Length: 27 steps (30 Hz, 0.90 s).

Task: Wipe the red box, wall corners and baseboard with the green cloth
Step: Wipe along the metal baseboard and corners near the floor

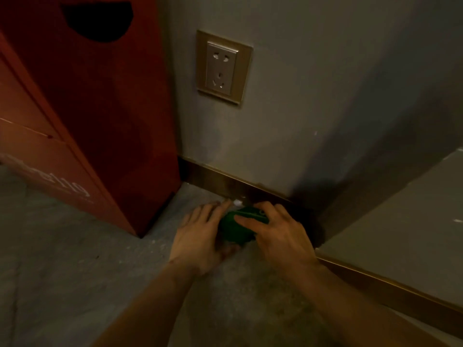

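Dim wall corner (308, 196): both hands bunch the green cloth (234, 227) against the baseboard (213, 179), likely refolding; left hand (198, 231) fingers loosely spread at nine o'clock, right hand (278, 231) fingers curled over it at three o'clock.

Red box (105, 116): smooth, matt painted finish, looks like sheet metal. Baseboard (213, 179): brushed metal look, glossy, reflective. Wall (288, 108): matt, lightly mottled paint. Socket plate (223, 67): satin metallic finish. Green cloth (234, 227): soft, matt fabric. Floor (75, 271): rough, speckled, dull stone-like surface.
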{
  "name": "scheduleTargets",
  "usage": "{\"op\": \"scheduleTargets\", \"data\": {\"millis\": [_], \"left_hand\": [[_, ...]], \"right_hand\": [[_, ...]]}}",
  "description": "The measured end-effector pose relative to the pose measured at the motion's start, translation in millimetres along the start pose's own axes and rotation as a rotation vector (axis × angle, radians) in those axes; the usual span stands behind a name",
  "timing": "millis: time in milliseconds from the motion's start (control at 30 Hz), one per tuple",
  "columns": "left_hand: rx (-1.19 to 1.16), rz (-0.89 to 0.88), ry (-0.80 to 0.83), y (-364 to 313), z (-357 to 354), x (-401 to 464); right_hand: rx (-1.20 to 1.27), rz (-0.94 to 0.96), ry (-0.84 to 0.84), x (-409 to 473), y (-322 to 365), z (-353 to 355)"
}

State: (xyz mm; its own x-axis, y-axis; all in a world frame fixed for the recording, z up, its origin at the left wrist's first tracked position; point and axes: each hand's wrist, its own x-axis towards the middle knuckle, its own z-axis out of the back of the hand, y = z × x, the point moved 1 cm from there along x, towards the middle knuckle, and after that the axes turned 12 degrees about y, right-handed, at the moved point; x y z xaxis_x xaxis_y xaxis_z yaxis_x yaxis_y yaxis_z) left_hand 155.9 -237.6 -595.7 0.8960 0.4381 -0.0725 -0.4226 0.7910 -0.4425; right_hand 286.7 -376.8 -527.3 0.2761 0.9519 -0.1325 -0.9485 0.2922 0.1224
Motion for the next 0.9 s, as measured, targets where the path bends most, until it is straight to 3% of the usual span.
{"op": "scheduleTargets", "data": {"millis": [200, 500, 767, 900], "left_hand": [[0.076, 0.124, -0.029, 13.4, -32.4, -2.0], [0.063, 0.223, 0.033, 27.7, -68.7, -2.5], [0.077, 0.216, 0.038, 25.4, -68.8, -3.6], [0.085, 0.219, 0.055, 26.6, -67.7, -2.9]], "right_hand": [[-0.057, -0.065, -0.023, 5.8, -3.0, -11.5], [-0.329, -0.081, 0.002, 42.8, 2.7, -16.8], [-0.556, 0.062, -0.132, 96.9, 22.0, -32.2], [-0.704, 0.203, -0.113, 114.8, 26.1, -50.5]]}}
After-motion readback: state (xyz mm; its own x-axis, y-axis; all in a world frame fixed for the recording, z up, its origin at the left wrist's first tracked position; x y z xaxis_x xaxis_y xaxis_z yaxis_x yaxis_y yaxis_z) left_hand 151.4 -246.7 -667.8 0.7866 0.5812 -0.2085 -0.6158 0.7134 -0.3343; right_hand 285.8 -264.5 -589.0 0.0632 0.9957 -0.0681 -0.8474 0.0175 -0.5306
